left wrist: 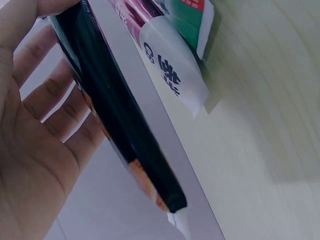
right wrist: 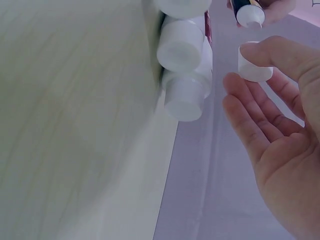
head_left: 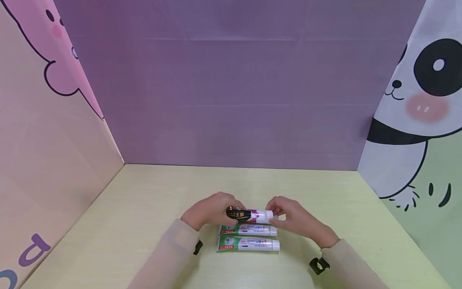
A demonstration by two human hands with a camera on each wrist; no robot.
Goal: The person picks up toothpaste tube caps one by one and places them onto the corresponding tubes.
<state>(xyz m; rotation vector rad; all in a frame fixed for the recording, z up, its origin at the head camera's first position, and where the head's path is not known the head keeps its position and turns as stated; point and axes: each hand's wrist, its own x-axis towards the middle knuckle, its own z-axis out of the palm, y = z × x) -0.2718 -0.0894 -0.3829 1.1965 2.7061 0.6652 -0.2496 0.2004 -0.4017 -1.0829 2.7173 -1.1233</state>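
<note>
A black toothpaste tube (head_left: 239,214) is held by my left hand (head_left: 216,209) above the table. Its uncapped white nozzle (right wrist: 251,17) faces my right hand in the right wrist view. A small white cap (right wrist: 256,71) is pinched between the thumb and fingers of my right hand (head_left: 294,216), apart from the nozzle. Partly hidden under the black tube lies a purple-and-white toothpaste tube (head_left: 258,216). In the left wrist view, the black tube (left wrist: 115,110) runs alongside the palm, with the purple-and-white tube's tail end (left wrist: 172,65) beyond it.
Two green-and-white toothpaste tubes, a farther one (head_left: 252,230) and a nearer one (head_left: 252,244), lie side by side on the pale wooden table (head_left: 151,196), caps to the right. A purple panel (head_left: 231,100) stands at the back, with cartoon-printed panels left and right.
</note>
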